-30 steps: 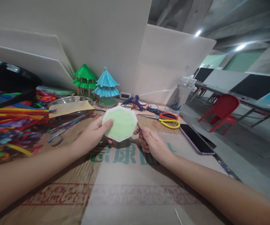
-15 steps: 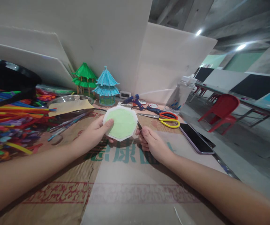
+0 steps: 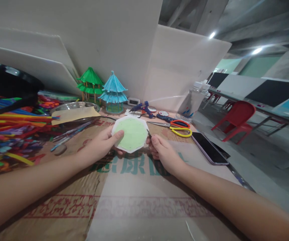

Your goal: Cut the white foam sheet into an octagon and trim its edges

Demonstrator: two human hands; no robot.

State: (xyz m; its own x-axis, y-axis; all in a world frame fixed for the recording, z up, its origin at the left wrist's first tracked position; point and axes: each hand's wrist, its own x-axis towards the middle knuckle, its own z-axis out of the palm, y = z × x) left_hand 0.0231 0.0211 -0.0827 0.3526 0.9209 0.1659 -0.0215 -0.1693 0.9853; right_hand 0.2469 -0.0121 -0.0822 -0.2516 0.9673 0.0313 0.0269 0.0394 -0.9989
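My left hand (image 3: 110,139) grips an octagonal disc (image 3: 131,134) by its left edge, thumb on top and fingers beneath. The disc has a pale green face, a white border and small dark marks near its rim. Closed around a thin, dark, pointed tool (image 3: 149,133), my right hand (image 3: 161,147) is just right of the disc. The tool's tip is close to the disc's right edge; whether it touches, I cannot tell. Its handle is hidden in my fingers, so its kind is unclear. Behind the disc stand a blue model pavilion (image 3: 113,92) and a green model pavilion (image 3: 90,82).
A glue gun (image 3: 142,107), scissors with red and yellow handles (image 3: 181,129) and a phone (image 3: 209,149) lie beyond my right hand, with a clear bottle (image 3: 191,100) behind. Colourful pipe cleaners (image 3: 11,134) heap at left, near a metal bowl (image 3: 76,106). A translucent sheet (image 3: 144,207) covers the cardboard in front.
The disc in my left hand has shifted slightly right and down. My right hand with the pointed tool has barely moved.
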